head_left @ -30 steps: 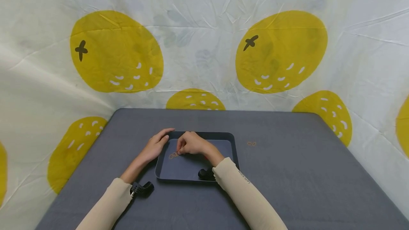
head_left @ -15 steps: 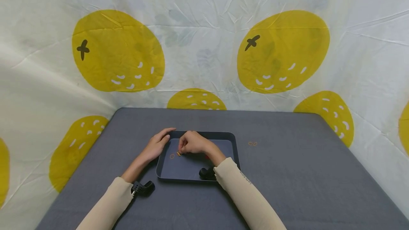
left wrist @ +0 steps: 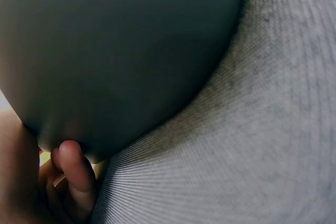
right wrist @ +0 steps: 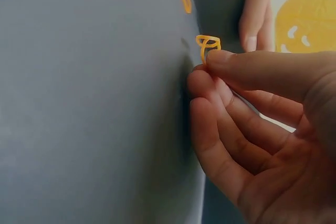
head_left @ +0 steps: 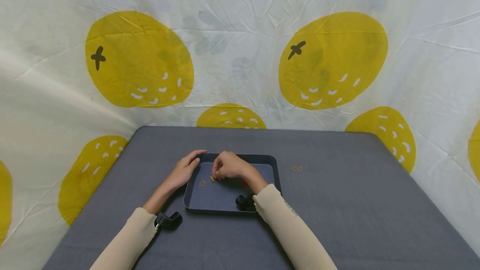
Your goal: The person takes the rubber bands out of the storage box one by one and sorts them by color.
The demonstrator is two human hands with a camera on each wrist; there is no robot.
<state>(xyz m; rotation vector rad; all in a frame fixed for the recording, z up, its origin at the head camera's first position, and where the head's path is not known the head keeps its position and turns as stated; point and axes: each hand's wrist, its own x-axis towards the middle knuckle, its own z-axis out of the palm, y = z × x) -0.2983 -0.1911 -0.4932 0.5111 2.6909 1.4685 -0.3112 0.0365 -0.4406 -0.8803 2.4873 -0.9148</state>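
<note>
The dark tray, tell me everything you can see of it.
The tray is dark blue-grey, smooth-looking and rectangular, with rounded corners and low raised walls. It lies flat on the grey table. The left hand holds its left edge; one orange loop lies on its floor. The right arm hides part of it.

Thin orange bands (head_left: 212,178) got split up
bare right hand (head_left: 230,166) slid slightly right with the pinched ones, so one round orange loop (head_left: 202,183) sits apart now
</note>
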